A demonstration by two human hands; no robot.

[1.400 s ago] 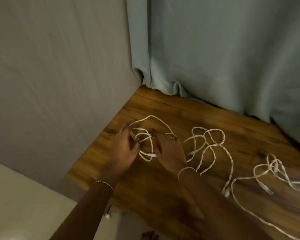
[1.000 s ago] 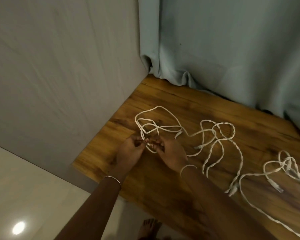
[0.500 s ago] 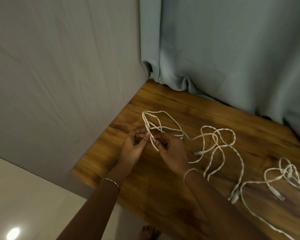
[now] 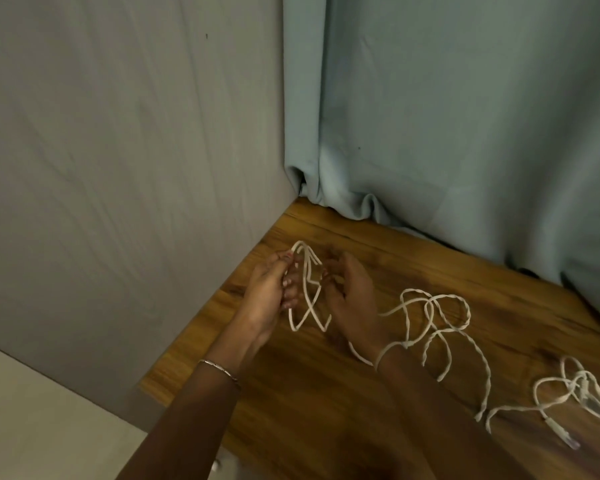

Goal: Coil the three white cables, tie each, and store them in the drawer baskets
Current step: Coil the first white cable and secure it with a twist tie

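Head view: a person's two hands work at the left corner of a wooden tabletop (image 4: 326, 410), where a grey wall (image 4: 118, 133) meets a pale blue curtain (image 4: 430, 133).
Left hand (image 4: 271, 292): thumb and fingers pinch the top of several long loops of the first cable (image 4: 307, 303). The loops hang below the pinch, probably so that they stay stacked.
Right hand (image 4: 352, 299): the fingers curl in on the loops' right side, around the running strand. This looks like feeding the next turn to the left hand.
Trailing strand: it comes out past the right hand and runs toward the twisted cable (image 4: 465, 341). Whether the two are one length cannot be told.
Third cable (image 4: 582, 386): it lies loose near the right edge, well apart from the hands, with a connector (image 4: 561, 434) at one end.
Stage, as a judgement: the first coil is partly gathered and not yet tied. No drawer baskets are in view.
Change since 1.4 s ago: then both hands lay low over loops spread wide on the wood. Half a second ago the loops still fanned out toward the wall. Now they are drawn narrow and raised between the hands.
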